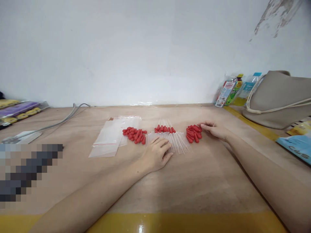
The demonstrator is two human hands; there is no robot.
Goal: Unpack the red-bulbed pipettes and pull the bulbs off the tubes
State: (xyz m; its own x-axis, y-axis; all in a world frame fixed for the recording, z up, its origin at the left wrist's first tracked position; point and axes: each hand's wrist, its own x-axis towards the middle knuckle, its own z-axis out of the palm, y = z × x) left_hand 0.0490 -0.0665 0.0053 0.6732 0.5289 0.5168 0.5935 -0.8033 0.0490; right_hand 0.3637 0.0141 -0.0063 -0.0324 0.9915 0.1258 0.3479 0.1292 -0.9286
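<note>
My left hand lies palm down with its fingers apart over the near left end of a row of thin clear tubes. My right hand reaches in from the right, fingers stretched out, its tips at the edge of a heap of red rubber bulbs. No bulb shows in its grasp. Left of the tubes lies a second heap of red bulbs. Behind the row, several red bulbs are lined up, with clear tubes extending behind them, apparently fitted into them.
Clear zip bags lie flat at the left, partly overlapping. Farther left are a grey cable and packaged yellow and purple goods. Bottles, a carton, a grey-beige bag and a blue packet stand or lie at right.
</note>
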